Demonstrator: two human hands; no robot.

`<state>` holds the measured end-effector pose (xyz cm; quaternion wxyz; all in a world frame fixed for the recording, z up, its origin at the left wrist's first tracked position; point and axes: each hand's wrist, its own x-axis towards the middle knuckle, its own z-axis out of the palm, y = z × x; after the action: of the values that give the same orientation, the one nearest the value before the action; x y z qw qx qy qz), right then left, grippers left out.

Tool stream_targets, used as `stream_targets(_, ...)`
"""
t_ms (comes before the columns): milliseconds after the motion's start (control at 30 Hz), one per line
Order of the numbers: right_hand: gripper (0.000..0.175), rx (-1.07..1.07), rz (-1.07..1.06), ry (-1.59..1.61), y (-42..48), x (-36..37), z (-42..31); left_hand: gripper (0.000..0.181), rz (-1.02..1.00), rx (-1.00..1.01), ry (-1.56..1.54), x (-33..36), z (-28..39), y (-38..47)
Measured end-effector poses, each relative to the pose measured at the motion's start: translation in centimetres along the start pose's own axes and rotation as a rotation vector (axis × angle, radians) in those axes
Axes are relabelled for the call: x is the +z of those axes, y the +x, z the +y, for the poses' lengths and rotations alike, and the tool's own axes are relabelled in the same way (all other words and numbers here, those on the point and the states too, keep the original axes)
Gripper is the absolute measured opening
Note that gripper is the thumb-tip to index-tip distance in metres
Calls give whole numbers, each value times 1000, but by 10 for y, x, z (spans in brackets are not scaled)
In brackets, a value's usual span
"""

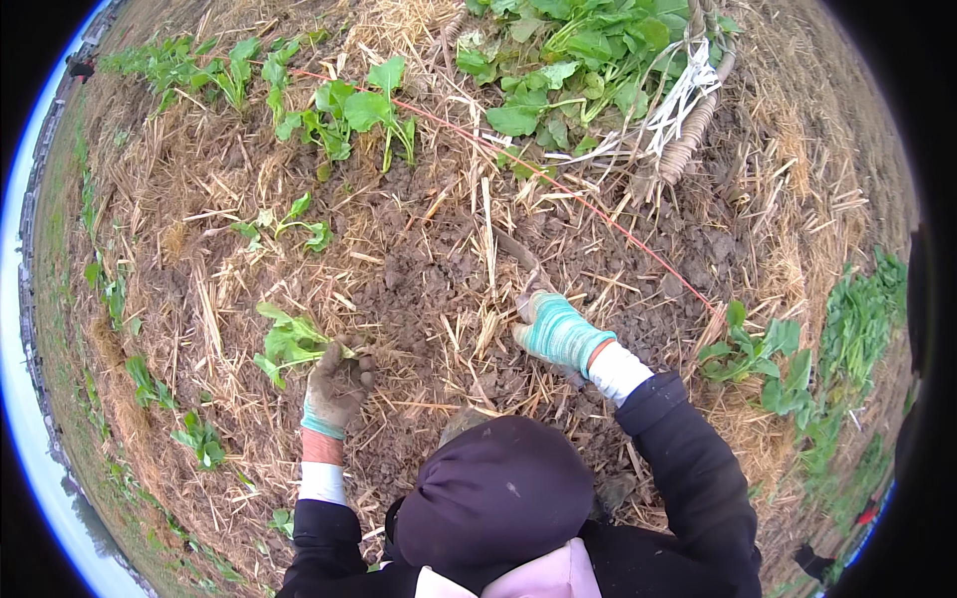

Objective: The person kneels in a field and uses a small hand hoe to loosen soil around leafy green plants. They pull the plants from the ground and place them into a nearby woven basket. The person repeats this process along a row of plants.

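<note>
My left hand (336, 385), in a muddy glove, pinches a leafy green seedling (288, 340) by its stem and root end, close over the straw-strewn soil. My right hand (557, 329), in a green-and-white knit glove, is closed on a hand tool (516, 250). A narrow curved piece of that tool reaches up and left to the ground; its tip blends into soil and straw, so its exact kind is unclear. Broken dark soil (419, 291) lies between the two hands.
A taut red string (486, 142) crosses diagonally beyond my hands. A woven-handled basket (691, 134) of leafy seedlings (576, 67) stands at the top. Seedlings in soil (366, 112) line the upper left; loose bunches (860, 321) lie right. Dark cloth (493, 493) covers the lower middle.
</note>
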<state>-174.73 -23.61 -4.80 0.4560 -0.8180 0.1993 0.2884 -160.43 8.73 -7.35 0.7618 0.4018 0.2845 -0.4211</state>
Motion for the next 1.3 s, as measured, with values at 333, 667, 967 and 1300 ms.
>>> stream_targets(333,34,-87,-22,-142,-51,23,-29,23,-211,-17,-124,69,26,52)
stream_targets(667,30,133,-125,-334,4,-44,-15,14,-190,94,-12,86,56,65)
stream_targets(967,33,147,-259,-331,59,-6,12,25,-576,14,703,199,30,157)
stream_targets(1300,25,-17,-167,-162,27,17,-1,32,-585,212,1861,203,-11,192)
